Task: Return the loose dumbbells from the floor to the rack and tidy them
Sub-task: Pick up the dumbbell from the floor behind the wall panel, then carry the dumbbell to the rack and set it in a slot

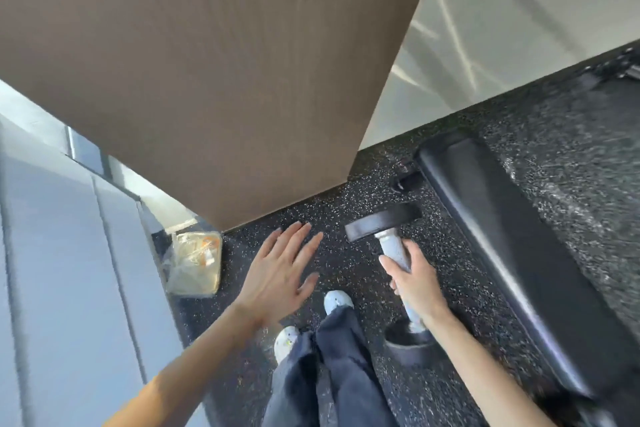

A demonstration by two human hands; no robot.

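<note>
A dumbbell (382,222) with black round ends and a silver handle hangs over the speckled black floor, right of centre. My right hand (415,284) is shut around its handle, one black end pointing away from me and the other near my wrist. My left hand (280,270) is held out flat to the left of the dumbbell, fingers spread and holding nothing. No dumbbell rack is in view.
A black padded bench (512,253) runs diagonally on the right. A brown wood-faced column (214,80) fills the upper middle. A clear plastic bag (194,260) lies at its foot beside a grey ledge (69,253). My feet (337,300) stand on the rubber floor (346,253).
</note>
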